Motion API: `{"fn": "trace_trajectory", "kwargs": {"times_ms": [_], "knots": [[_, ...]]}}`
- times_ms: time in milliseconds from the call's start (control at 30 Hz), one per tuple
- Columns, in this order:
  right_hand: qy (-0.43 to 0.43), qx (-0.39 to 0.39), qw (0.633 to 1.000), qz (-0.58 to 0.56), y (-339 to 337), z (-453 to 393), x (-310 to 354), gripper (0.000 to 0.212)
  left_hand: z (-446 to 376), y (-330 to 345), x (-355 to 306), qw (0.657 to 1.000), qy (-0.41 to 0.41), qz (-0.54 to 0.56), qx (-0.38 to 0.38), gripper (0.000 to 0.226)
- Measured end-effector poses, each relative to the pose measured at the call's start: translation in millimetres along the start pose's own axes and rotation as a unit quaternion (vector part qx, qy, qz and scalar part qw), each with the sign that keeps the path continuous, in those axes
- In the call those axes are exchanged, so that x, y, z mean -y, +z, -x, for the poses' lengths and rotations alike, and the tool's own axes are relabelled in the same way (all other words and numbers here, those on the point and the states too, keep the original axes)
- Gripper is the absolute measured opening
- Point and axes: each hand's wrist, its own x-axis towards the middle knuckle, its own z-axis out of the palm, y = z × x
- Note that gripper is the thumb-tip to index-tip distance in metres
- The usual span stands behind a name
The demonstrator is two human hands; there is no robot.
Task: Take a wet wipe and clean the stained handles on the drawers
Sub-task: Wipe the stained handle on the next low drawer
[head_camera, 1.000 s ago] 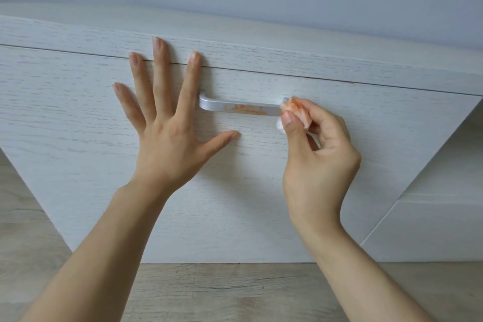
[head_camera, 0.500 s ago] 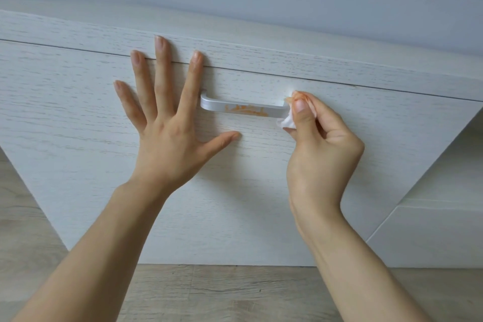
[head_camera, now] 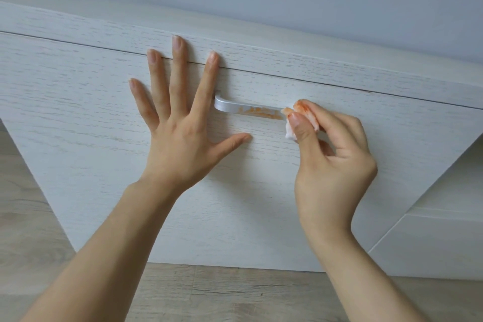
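Left hand, fingers spread, braces drawer front. Right hand pinches wet wipe at handle right end. Orange stain remains mid-handle: suggest firm leftward strokes, refolding to clean wipe.

Orange-smeared silver handle lies level on the drawer front, crumpled orange-stained wipe touching its right end.

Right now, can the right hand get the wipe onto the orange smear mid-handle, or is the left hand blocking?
Probably yes. The right hand holds the wet wipe at the handle's right end, and the orange stain lies bare just beside it. The left hand lies flat on the drawer front, left of the handle, off the smear.
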Motion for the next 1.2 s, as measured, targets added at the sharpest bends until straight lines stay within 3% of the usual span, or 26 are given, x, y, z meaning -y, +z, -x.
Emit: {"fn": "trace_trajectory", "kwargs": {"times_ms": [133,367,467,633,1067,1200], "knots": [[-0.063,-0.010,0.997,0.054,2.5,0.8,-1.9,0.014,0.9,0.4,-0.7,1.000,0.000,0.000,-0.003,0.101],[-0.057,-0.001,0.996,0.073,0.4,-3.9,-0.9,0.016,0.0,-2.0,-1.1,1.000,0.000,0.002,0.001,0.101],[-0.022,0.012,0.999,0.027,-1.0,-3.8,-1.1,0.017,-0.1,-1.9,-1.2,1.000,-0.001,0.003,0.001,0.101],[-0.069,-0.018,0.994,0.087,2.9,-0.3,0.1,0.012,0.1,-1.4,-0.9,1.000,0.000,0.001,0.000,0.101],[-0.040,-0.019,0.998,0.042,13.7,-0.2,8.1,0.012,-0.4,-0.7,-1.0,1.000,0.003,-0.003,-0.007,0.100],[-0.027,-0.024,0.999,0.023,5.9,-1.6,8.8,0.022,-0.1,-0.4,-0.3,1.000,0.004,0.000,-0.005,0.101]]}}
